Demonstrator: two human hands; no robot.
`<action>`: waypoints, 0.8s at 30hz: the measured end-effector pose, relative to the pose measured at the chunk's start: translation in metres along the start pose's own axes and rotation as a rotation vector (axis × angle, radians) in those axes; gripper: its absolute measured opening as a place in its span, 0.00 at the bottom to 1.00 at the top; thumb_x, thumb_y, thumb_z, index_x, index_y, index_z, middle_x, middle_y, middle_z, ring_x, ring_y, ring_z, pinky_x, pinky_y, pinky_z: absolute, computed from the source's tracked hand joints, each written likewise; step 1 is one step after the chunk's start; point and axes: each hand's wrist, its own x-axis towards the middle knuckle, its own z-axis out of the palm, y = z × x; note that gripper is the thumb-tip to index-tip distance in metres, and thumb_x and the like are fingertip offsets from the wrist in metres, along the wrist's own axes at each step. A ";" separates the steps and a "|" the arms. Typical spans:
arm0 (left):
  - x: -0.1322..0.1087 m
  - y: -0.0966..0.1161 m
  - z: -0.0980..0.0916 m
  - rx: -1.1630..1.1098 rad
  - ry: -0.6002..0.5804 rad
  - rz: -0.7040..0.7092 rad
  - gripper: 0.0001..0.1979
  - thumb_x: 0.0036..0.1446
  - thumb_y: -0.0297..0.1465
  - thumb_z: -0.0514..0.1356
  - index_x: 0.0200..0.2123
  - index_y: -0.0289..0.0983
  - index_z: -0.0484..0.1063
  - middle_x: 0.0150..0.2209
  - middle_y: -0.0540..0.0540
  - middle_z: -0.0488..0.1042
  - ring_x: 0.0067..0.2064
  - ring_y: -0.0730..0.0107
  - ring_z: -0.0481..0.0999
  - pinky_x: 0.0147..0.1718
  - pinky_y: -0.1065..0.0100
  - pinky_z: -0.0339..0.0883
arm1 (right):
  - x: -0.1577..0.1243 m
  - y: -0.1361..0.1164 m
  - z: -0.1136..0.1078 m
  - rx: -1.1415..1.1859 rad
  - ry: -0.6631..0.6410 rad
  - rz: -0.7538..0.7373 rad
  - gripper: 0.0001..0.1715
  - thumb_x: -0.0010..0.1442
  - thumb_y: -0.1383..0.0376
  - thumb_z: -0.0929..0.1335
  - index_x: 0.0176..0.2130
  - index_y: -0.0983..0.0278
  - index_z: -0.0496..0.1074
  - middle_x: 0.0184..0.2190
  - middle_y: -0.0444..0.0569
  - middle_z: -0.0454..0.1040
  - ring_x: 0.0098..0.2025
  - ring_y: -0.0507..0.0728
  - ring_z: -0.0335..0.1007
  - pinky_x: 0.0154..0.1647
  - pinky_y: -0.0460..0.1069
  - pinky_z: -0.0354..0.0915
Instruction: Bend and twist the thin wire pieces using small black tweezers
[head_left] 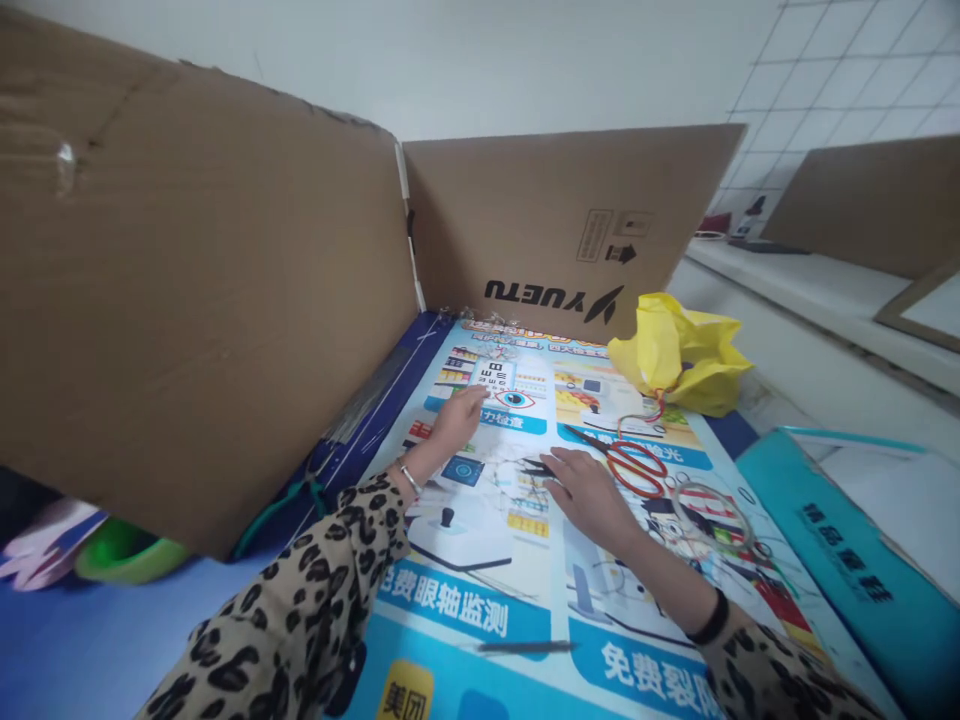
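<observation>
My left hand (459,418) is over the printed poster (420,640), its fingers pinched together near the picture of an eye chart. Whatever is between those fingertips is too small to make out. To the right, the fingers of my right hand (589,492) are curled around a dark two-pronged tool (535,468), whose tips stick out to the left; its handles are hidden by the hand. Thin, clear or silvery strands lie on the poster between the two hands. Just beyond my right hand are scissors (636,470) with red-orange handles, blades pointing left.
Cardboard panels (202,290) stand at the left and back. Crumpled yellow paper (679,355) lies at the right, with a wire coil (712,515) and teal box (832,560) closer. A dark thin stick (525,647) lies in front; a green bowl (131,550) sits lower left.
</observation>
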 end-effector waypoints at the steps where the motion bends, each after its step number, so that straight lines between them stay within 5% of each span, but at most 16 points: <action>1: 0.008 0.000 0.003 -0.005 -0.035 0.036 0.18 0.60 0.26 0.45 0.49 0.35 0.68 0.53 0.41 0.68 0.56 0.66 0.64 0.56 0.60 0.58 | 0.000 0.000 0.000 0.002 -0.005 0.004 0.23 0.62 0.59 0.56 0.53 0.64 0.65 0.51 0.56 0.67 0.52 0.61 0.60 0.50 0.58 0.59; 10: 0.024 -0.005 0.038 0.088 -0.264 0.178 0.19 0.61 0.31 0.45 0.54 0.37 0.63 0.59 0.41 0.61 0.61 0.59 0.56 0.56 0.54 0.50 | 0.004 0.002 0.003 -0.017 -0.010 0.014 0.21 0.61 0.60 0.58 0.50 0.66 0.67 0.48 0.55 0.70 0.50 0.59 0.63 0.51 0.56 0.60; 24: 0.019 0.000 0.033 0.268 -0.400 0.176 0.25 0.60 0.46 0.42 0.59 0.49 0.54 0.63 0.50 0.52 0.64 0.56 0.46 0.57 0.52 0.43 | 0.004 0.001 0.007 -0.057 -0.009 0.013 0.21 0.60 0.59 0.59 0.49 0.64 0.69 0.47 0.53 0.71 0.49 0.59 0.63 0.51 0.57 0.59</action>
